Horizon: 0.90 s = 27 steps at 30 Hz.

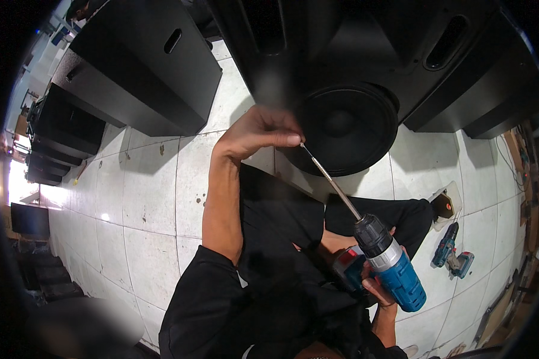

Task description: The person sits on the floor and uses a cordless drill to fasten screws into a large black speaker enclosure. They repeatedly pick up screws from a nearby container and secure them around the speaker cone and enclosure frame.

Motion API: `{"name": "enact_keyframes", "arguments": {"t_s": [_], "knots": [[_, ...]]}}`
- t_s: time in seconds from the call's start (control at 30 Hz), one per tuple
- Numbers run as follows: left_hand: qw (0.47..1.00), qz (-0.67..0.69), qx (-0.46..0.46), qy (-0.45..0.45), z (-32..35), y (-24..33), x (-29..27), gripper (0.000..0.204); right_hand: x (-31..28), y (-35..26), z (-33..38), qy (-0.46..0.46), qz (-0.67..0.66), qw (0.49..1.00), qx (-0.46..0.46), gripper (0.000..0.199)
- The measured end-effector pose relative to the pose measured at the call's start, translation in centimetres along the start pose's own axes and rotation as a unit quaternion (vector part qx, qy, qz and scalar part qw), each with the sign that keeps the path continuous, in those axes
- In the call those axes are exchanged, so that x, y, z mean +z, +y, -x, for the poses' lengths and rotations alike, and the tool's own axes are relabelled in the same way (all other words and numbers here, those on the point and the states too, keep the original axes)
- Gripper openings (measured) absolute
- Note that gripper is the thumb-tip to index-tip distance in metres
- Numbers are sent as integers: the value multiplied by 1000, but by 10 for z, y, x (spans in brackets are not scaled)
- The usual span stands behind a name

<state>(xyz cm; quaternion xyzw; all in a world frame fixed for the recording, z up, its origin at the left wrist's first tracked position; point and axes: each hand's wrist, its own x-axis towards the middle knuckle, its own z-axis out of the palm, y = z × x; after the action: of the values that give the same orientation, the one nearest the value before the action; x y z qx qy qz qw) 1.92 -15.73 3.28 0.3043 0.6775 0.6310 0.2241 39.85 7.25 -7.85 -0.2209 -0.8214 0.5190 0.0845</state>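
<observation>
My right hand (374, 290) is wrapped round the handle of a blue and black cordless drill (398, 278). A long silver bit (338, 188) runs from its chuck up and to the left. At the bit's tip my left hand (266, 131) pinches a small screw (302, 145) between thumb and fingertips. Just beyond that hand is a round black speaker cone (347, 122), set in the lower part of a large black speaker cabinet (395, 36). The screw tip appears in front of the cone's left edge; whether it touches cannot be told.
Another cordless drill (449, 254) lies on the white tiled floor (150, 212) at right, below a small open box (446, 205). More black cabinets (144, 66) stand at left and at right (461, 99). My crossed legs (281, 206) lie under the drill.
</observation>
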Motion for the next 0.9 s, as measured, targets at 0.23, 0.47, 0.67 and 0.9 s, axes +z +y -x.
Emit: {"name": "enact_keyframes", "arguments": {"t_s": [0.23, 0.47, 0.67, 0.9], "knots": [[951, 308, -24, -3, -29, -6, 35, 20, 12, -87, -22, 1, -14, 1000, 13, 58], [906, 409, -7, 106, -52, 3, 71, 23, 62, -78, -34, 147, 230, 917, -290, 61], [890, 432, -20, 144, -56, 7, 71, 23, 73, -91, -58, 136, 67, 935, -319, 53], [882, 446, -5, 151, -56, 4, 73, 24, 79, -85, -58, 146, 31, 938, -313, 53]]}}
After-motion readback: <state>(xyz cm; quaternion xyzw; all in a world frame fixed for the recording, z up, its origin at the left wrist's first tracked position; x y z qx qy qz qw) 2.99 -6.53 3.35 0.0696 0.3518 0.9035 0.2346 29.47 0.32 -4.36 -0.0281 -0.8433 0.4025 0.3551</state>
